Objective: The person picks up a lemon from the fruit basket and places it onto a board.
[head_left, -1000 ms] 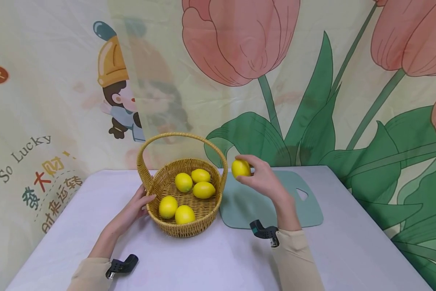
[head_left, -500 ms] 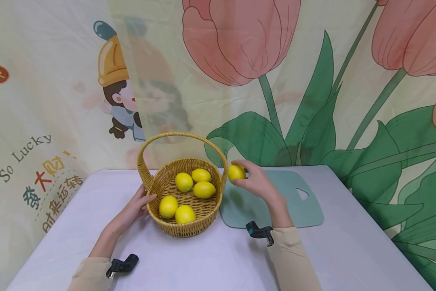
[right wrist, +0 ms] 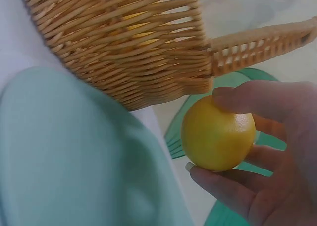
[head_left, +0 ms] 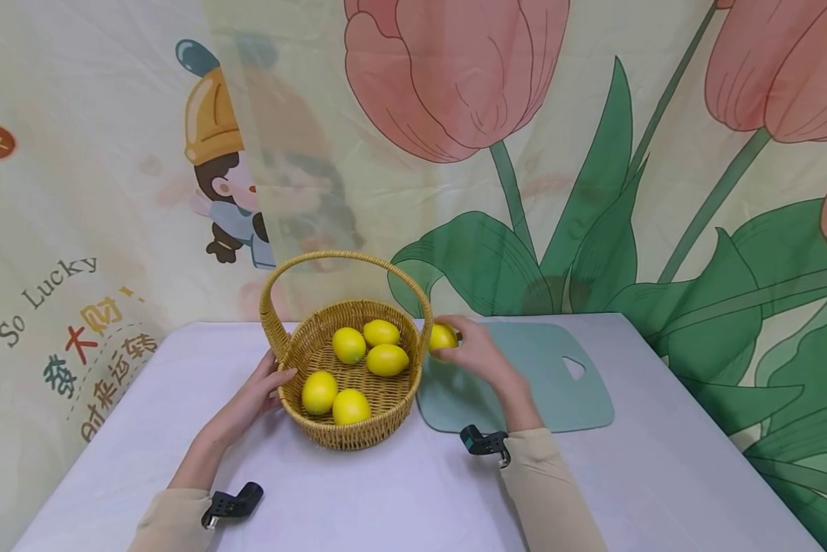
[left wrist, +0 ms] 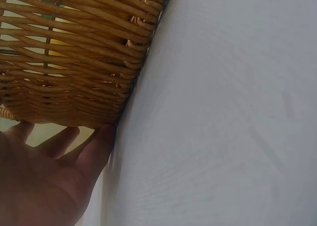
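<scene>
A wicker basket (head_left: 344, 438) with a tall arched handle (head_left: 340, 255) stands on the table, with several yellow lemons (head_left: 387, 360) inside. At its left side, my left hand (head_left: 251, 395) rests on the outer wall, thumb at the rim. In the left wrist view, the fingertips (left wrist: 101, 137) touch the woven wall (left wrist: 74, 82) close to the tabletop. My right hand (head_left: 478, 354) holds another lemon (head_left: 443, 337) between thumb and fingers, just right of the basket. The right wrist view shows this lemon (right wrist: 218, 134) beside the basket's rim and handle base.
A pale green cutting board (head_left: 558, 399) with a triangular hole lies right of the basket, partly under my right hand. A white cloth (head_left: 399, 498) covers the table. Behind stands a printed curtain (head_left: 454, 192) with tulips.
My right hand, holding the lemon, has moved left and down toward the basket's right side. The left hand and the basket have stayed in place.
</scene>
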Demonstrator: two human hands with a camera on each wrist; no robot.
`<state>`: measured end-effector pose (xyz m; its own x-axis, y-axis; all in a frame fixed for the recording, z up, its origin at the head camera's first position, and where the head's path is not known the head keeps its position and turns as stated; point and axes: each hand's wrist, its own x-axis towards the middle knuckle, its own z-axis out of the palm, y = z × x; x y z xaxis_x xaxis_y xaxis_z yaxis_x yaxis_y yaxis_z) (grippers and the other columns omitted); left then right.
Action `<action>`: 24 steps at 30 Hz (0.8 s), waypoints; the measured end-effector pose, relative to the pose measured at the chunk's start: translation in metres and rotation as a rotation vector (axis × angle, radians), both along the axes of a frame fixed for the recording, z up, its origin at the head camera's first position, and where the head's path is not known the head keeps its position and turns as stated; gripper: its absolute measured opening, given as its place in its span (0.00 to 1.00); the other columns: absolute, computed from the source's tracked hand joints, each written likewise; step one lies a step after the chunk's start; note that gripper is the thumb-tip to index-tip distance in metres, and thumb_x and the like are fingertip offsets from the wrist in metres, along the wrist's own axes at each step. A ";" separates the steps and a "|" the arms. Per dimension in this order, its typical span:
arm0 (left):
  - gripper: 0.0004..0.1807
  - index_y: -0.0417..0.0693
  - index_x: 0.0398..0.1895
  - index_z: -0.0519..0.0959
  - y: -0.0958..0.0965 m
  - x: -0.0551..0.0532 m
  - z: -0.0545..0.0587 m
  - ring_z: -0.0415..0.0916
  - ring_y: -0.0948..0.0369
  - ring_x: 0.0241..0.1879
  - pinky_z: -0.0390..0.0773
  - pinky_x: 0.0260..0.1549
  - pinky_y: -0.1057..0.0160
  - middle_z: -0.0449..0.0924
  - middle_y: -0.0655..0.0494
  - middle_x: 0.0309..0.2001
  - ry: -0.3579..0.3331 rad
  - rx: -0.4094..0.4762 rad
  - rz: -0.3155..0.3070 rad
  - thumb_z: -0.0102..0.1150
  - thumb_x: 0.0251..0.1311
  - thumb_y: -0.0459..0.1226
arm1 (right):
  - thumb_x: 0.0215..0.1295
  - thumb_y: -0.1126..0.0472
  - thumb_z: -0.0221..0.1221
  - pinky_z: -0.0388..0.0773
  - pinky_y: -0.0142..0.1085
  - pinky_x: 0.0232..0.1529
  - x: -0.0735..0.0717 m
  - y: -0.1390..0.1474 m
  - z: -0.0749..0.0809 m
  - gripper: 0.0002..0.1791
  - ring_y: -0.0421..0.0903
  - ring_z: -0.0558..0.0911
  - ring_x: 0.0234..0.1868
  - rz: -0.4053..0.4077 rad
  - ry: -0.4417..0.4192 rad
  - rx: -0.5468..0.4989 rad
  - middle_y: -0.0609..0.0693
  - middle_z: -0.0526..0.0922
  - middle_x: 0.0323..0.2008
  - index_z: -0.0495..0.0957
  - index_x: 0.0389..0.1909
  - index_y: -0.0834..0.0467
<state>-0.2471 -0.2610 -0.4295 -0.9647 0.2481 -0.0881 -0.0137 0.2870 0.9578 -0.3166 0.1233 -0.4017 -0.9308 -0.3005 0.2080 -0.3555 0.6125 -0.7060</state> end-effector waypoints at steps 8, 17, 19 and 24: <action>0.42 0.68 0.79 0.26 0.000 0.001 0.001 0.42 0.41 0.79 0.55 0.71 0.34 0.31 0.48 0.82 -0.005 -0.001 0.005 0.41 0.76 0.50 | 0.55 0.58 0.67 0.76 0.43 0.50 -0.007 -0.007 -0.018 0.33 0.49 0.78 0.50 -0.015 -0.010 0.010 0.52 0.80 0.60 0.74 0.65 0.51; 0.42 0.66 0.80 0.27 0.001 0.000 0.001 0.44 0.41 0.78 0.56 0.71 0.34 0.32 0.47 0.82 -0.005 -0.002 0.002 0.41 0.76 0.49 | 0.55 0.59 0.67 0.76 0.42 0.48 -0.008 -0.009 -0.031 0.33 0.48 0.77 0.48 -0.041 -0.033 -0.002 0.51 0.81 0.57 0.74 0.66 0.50; 0.42 0.66 0.80 0.27 0.001 0.000 0.001 0.44 0.41 0.78 0.56 0.71 0.34 0.32 0.47 0.82 -0.006 -0.003 0.002 0.41 0.76 0.49 | 0.56 0.59 0.66 0.75 0.42 0.49 -0.008 -0.009 -0.032 0.33 0.48 0.77 0.48 -0.036 -0.039 0.001 0.51 0.81 0.57 0.74 0.66 0.49; 0.42 0.67 0.79 0.26 0.001 0.000 0.001 0.43 0.41 0.79 0.55 0.71 0.34 0.31 0.47 0.82 -0.010 -0.004 0.007 0.41 0.76 0.50 | 0.57 0.59 0.65 0.75 0.41 0.47 -0.008 -0.009 -0.031 0.34 0.48 0.77 0.47 -0.025 -0.046 0.024 0.52 0.81 0.56 0.72 0.68 0.50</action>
<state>-0.2475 -0.2603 -0.4287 -0.9654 0.2414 -0.0988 -0.0251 0.2909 0.9564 -0.3251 0.1146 -0.4331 -0.9464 -0.2814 0.1582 -0.3077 0.6378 -0.7061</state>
